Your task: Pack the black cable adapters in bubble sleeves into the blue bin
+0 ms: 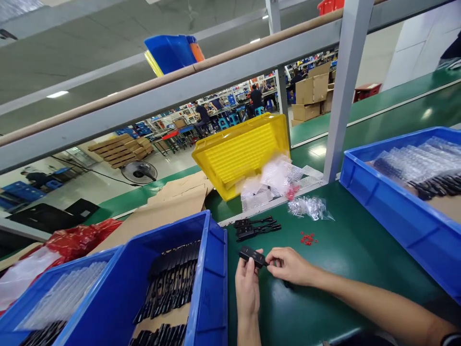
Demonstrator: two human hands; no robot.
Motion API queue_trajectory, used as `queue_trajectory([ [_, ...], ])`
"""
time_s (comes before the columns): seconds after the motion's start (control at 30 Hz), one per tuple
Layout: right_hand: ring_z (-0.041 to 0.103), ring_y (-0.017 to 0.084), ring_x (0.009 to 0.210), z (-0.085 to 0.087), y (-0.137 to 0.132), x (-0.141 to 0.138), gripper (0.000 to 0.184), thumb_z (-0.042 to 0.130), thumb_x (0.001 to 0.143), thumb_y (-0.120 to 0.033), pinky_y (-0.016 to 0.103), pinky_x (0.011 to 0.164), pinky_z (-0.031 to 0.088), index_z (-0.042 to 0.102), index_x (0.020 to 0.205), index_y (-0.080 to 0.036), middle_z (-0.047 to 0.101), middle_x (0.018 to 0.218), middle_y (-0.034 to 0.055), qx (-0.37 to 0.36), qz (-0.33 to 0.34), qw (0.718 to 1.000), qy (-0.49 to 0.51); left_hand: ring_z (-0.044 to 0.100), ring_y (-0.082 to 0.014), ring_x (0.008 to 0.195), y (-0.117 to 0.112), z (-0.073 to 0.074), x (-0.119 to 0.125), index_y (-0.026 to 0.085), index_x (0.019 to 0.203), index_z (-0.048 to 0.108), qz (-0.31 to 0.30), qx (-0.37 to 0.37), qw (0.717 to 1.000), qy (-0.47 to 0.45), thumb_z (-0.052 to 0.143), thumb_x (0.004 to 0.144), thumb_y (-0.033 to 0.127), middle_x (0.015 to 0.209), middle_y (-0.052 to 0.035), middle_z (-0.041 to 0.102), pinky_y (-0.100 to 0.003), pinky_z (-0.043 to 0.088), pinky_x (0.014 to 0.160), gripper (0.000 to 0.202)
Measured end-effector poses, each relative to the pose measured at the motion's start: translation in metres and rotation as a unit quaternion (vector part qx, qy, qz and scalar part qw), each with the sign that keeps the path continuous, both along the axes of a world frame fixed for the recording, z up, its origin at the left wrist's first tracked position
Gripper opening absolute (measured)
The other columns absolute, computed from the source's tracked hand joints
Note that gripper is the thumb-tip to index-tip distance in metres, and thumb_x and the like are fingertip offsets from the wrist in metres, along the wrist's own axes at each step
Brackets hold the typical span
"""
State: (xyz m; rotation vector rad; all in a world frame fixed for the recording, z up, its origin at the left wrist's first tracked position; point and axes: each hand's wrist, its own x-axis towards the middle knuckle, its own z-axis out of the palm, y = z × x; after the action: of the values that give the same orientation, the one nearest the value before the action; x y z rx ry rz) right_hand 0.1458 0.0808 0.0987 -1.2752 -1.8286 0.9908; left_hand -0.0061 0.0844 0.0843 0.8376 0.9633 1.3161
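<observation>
Both my hands hold one small black plastic part (pixel 252 256) just above the green table (pixel 345 250). My left hand (pixel 247 288) grips its left end with closed fingers. My right hand (pixel 291 265) pinches its right end between thumb and fingertips. Beyond the hands lie a few more black parts (pixel 256 228) and a scatter of tiny red pieces (pixel 308 238). A small clear plastic bag (pixel 309 207) lies past the red pieces.
A blue bin (pixel 212 269) of black parts stands at my left, with another blue bin (pixel 39 293) beside it. At right is a blue bin (pixel 399 211) of bagged parts. A tilted yellow bin (pixel 241 154), cardboard (pixel 173 202) and a grey post (pixel 342 96) stand behind.
</observation>
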Motion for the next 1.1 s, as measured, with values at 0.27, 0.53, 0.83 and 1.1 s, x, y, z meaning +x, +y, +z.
queue_trajectory([
  [0.27, 0.058, 0.015, 0.077, 0.002, 0.012, 0.039, 0.017, 0.048, 0.092, -0.024, 0.025, 0.070, 0.046, 0.063, 0.089, -0.018, 0.061, 0.084, 0.0036, 0.126, -0.139, 0.971, 0.149, 0.066, -0.0193, 0.079, 0.029, 0.013, 0.025, 0.016, 0.103, 0.061, -0.121, 0.022, 0.991, -0.047, 0.074, 0.075, 0.043, 0.091, -0.0092, 0.071, -0.028, 0.051, 0.073, 0.040],
  [0.53, 0.061, 0.016, 0.087, -0.011, 0.006, 0.046, 0.017, 0.047, 0.094, -0.019, 0.028, 0.078, 0.050, 0.064, 0.097, -0.019, 0.064, 0.093, 0.0064, 0.199, -0.125, 0.964, 0.127, 0.064, -0.0204, 0.089, 0.014, -0.010, 0.043, 0.016, 0.109, 0.060, -0.230, -0.024, 0.972, -0.049, 0.070, 0.080, 0.039, 0.100, -0.0096, 0.067, -0.031, 0.050, 0.082, 0.038],
  [0.83, 0.062, 0.015, 0.084, -0.016, 0.006, 0.049, 0.022, 0.045, 0.095, -0.017, 0.027, 0.075, 0.052, 0.066, 0.102, -0.019, 0.066, 0.094, 0.0066, 0.219, -0.134, 0.964, 0.070, 0.063, -0.0205, 0.091, 0.012, -0.010, 0.042, 0.018, 0.108, 0.061, -0.237, -0.038, 0.969, -0.052, 0.069, 0.080, 0.041, 0.102, -0.0088, 0.065, -0.032, 0.050, 0.085, 0.037],
  [1.1, 0.065, 0.017, 0.085, -0.012, 0.004, 0.046, 0.025, 0.045, 0.095, -0.021, 0.027, 0.076, 0.055, 0.068, 0.101, -0.020, 0.068, 0.095, 0.0076, 0.172, -0.127, 0.971, 0.105, 0.063, -0.0262, 0.097, 0.011, -0.006, 0.042, 0.016, 0.106, 0.060, -0.221, -0.028, 0.975, -0.017, 0.072, 0.076, 0.045, 0.100, -0.0114, 0.067, -0.036, 0.050, 0.085, 0.043],
])
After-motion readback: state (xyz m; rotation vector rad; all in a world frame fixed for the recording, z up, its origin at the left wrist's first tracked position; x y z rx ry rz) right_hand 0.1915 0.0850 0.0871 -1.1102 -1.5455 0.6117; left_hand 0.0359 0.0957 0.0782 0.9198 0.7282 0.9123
